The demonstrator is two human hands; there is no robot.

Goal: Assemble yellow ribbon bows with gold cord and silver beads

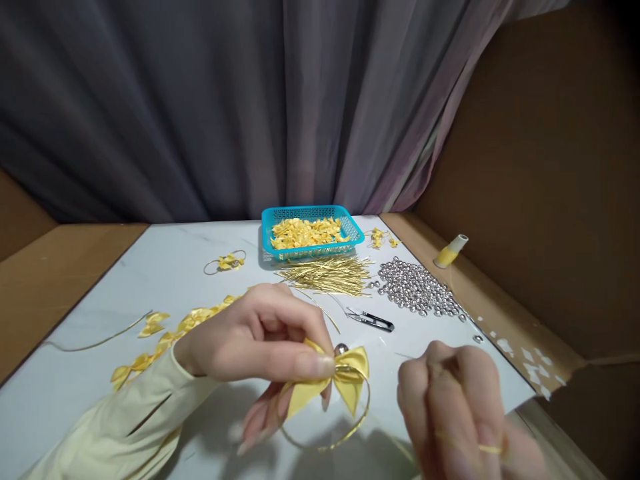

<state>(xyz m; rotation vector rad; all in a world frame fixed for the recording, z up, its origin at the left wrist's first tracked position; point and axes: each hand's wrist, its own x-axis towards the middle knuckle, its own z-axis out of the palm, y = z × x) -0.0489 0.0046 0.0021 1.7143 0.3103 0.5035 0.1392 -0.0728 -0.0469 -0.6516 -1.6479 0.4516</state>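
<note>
My left hand [280, 353] pinches a yellow ribbon bow [353, 383] between thumb and fingers. A loop of gold cord [345, 437] hangs below the bow, and a round silver bead [341, 349] sits at its top. Off to the right, my right hand [450, 407] is closed, apart from the bow. Yellow thread [490, 449] runs across its fingers; their tips are hidden. Beyond my hands lie black-handled thread snips [373, 321].
A blue basket [267, 230] of yellow bows stands at the back. Before it lie gold cords [325, 275], with silver beads [417, 287] to their right. Loose bows [173, 337] line the left. A thread spool [450, 252] stands by the right cardboard wall [545, 167].
</note>
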